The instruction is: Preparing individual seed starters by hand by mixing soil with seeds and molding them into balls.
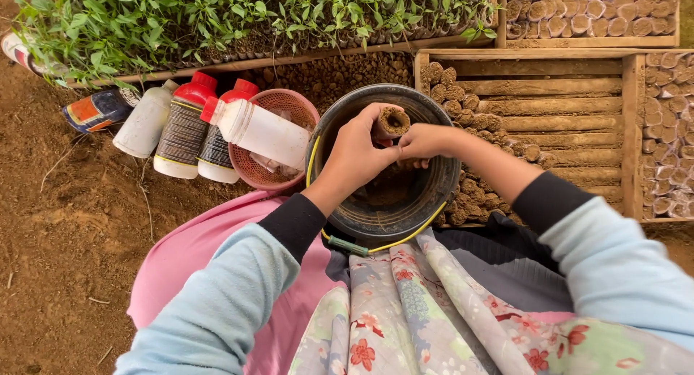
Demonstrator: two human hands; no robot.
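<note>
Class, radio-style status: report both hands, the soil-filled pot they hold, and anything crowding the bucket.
Left hand and right hand both gripping small soil-filled pot above black bucket. Pink basket with white bottle touching bucket's left rim.

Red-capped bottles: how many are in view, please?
3. Two red-capped bottles stand side by side left of the pink basket: one, the next. A third lies across the basket's rim. More may be hidden behind these.

Soft, even daylight; faint shadows below the fingers (376,140); sharp focus there, slight wide-angle bending at edges.
</note>
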